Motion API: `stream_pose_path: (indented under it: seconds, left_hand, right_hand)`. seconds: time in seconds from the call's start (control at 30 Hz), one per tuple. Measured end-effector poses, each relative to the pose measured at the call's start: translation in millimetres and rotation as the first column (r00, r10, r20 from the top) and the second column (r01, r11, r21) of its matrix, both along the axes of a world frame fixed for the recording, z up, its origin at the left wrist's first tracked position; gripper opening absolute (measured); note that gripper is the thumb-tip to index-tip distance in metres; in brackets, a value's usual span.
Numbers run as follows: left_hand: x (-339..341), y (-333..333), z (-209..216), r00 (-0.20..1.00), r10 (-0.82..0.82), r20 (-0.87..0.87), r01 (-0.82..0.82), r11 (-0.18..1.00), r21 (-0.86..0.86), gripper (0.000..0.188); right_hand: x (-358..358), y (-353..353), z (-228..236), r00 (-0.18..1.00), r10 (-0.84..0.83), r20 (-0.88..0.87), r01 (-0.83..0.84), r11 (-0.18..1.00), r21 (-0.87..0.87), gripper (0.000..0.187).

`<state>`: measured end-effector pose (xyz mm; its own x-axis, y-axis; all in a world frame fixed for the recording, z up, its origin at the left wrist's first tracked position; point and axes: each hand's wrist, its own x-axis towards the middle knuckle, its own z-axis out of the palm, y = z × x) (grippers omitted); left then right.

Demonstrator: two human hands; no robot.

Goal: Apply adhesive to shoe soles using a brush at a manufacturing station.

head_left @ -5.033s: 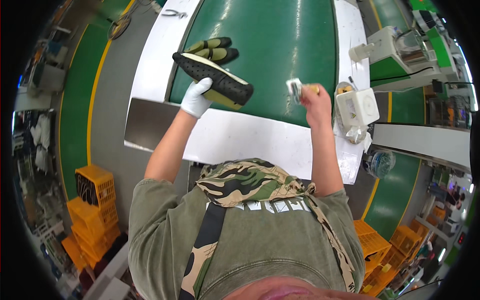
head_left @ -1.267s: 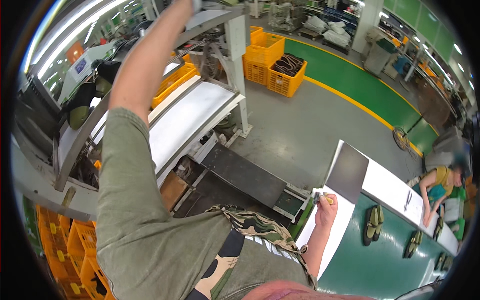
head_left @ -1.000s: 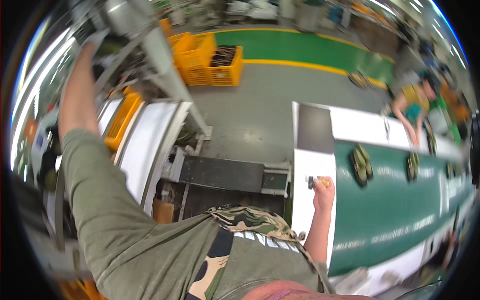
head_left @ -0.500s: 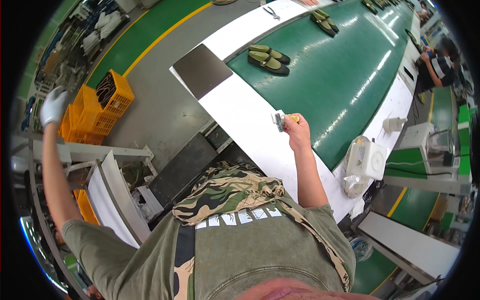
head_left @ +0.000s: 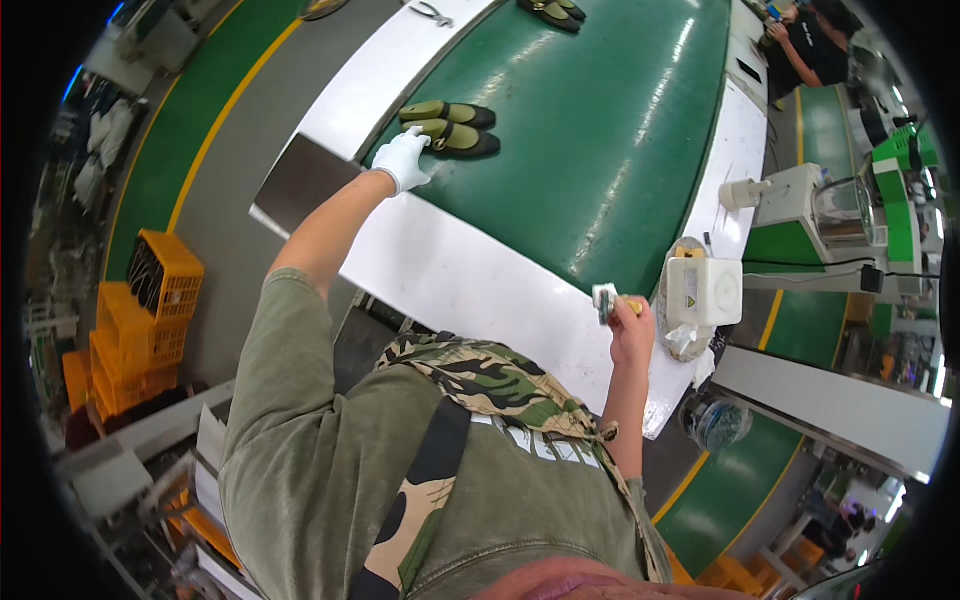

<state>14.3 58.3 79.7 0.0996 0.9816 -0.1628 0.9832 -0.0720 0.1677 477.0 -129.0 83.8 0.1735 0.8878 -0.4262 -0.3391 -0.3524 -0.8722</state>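
A: What's at the far left?
B: Orange crates (head_left: 140,335), stacked; the top one holds dark stuff I can't make out. Then a dark board (head_left: 305,185) on the white table (head_left: 450,250).
A: And the left hand (head_left: 402,163)?
B: White-gloved, at the heel of the nearer green-and-black shoe (head_left: 462,139). Its fingertips meet the heel, but I can't tell whether they're closed on it.
A: Where's that shoe?
B: On the green belt (head_left: 560,170), by its left edge, partly covering its mate (head_left: 450,112) just behind. Another pair (head_left: 552,13) is cut off at the top.
A: The right hand (head_left: 632,335)?
B: Bare, clamped around a yellow-handled tool (head_left: 604,303) over the table's near edge. The fingers hide much of the handle, and the pale head is too small to identify.
A: Further right?
B: A white container (head_left: 712,290), then a co-worker (head_left: 815,48) up top, partly lost toward the dark rim.
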Motion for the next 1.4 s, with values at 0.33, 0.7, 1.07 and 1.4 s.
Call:
stream_pose_path:
  seconds: [0.33, 0.7, 1.07, 1.4]
  left_hand:
    - [-11, 133, -48, 0.979, -0.19, -0.073, 0.185, 0.981, -0.062, 0.073]
    - [-5, 255, -67, 0.799, -0.6, 0.049, 0.586, 0.793, 0.166, 0.055]
    - [73, 205, -84, 0.751, -0.659, 0.046, 0.597, 0.648, -0.473, 0.042]
    - [71, 186, -62, 0.941, -0.334, 0.053, 0.309, 0.784, -0.539, 0.055]
  right_hand:
    - [-47, -7, -2, 0.955, -0.295, 0.016, 0.295, 0.947, -0.128, 0.01]
    - [-119, 111, -8, 0.985, -0.137, 0.106, 0.159, 0.957, -0.241, 0.014]
    - [-120, 135, 4, 0.988, -0.072, 0.139, 0.093, 0.984, -0.149, 0.012]
    - [-129, 116, 6, 0.99, -0.066, 0.125, 0.069, 0.997, -0.024, 0.014]
